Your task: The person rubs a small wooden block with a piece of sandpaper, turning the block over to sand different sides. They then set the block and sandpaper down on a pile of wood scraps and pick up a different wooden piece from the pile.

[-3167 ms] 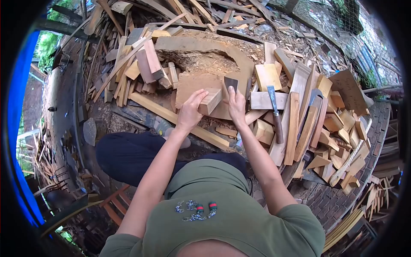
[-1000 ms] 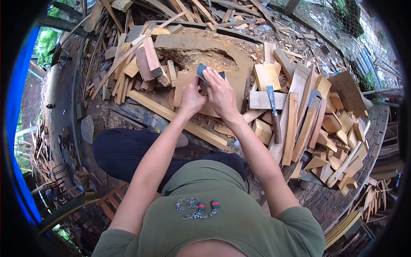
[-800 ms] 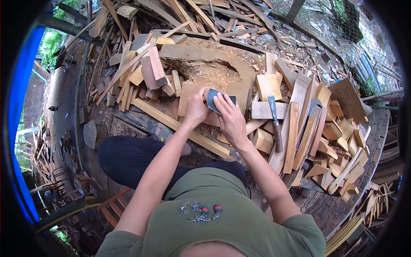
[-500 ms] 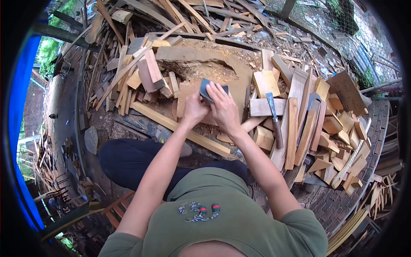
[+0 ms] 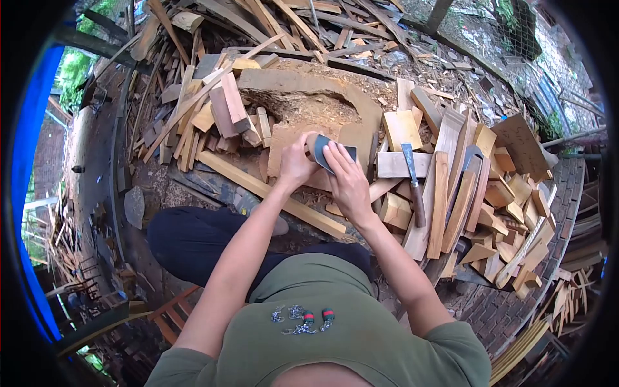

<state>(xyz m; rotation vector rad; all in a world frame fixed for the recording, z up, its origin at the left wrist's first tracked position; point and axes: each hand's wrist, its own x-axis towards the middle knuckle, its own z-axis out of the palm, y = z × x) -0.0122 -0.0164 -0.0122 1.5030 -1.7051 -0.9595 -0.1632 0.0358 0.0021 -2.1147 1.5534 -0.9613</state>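
Observation:
A small curved wooden piece [image 5: 313,143] is in my left hand [image 5: 297,160], whose fingers are wrapped round its near side. My right hand [image 5: 350,184] presses a dark sheet, like sandpaper [image 5: 325,153], against that piece with its fingers close together. Both hands are over the near edge of a big hollowed wooden block [image 5: 361,106], which has wood dust in its hollow. To the right of my right hand, a blade with a dark wooden handle [image 5: 418,205] lies across light wood pieces.
Cut wood blocks [image 5: 509,187] are heaped at the right, and more pieces [image 5: 229,106] lie left of the hollowed block. A long light bar [image 5: 274,197] crosses in front of my knees. Scrap strips [image 5: 290,26] are piled beyond.
My right hand has moved slightly right and down with the dark sheet. More of the wooden piece in my left hand now shows.

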